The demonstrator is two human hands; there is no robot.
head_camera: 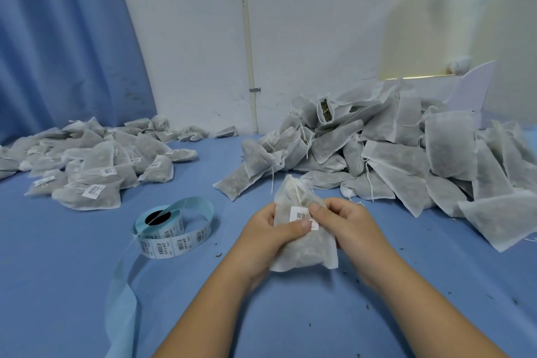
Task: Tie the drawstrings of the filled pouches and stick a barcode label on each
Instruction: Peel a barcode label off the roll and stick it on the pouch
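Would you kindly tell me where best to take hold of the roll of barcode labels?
Probably from above, at its core: the roll lies flat with its dark hole facing up, so a thumb goes in the hole and fingers on the outer wall. Avoid the loose strip looped round its far side; it would only unwind.

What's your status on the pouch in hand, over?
Left hand and right hand grip pouch, thumbs pressing barcode label on. Top looks cinched. Nothing blocking; label roll on the left.

Blue curtain (58,38) at left, white wall (319,23) with upright pipe (248,38), blue tabletop (58,285)
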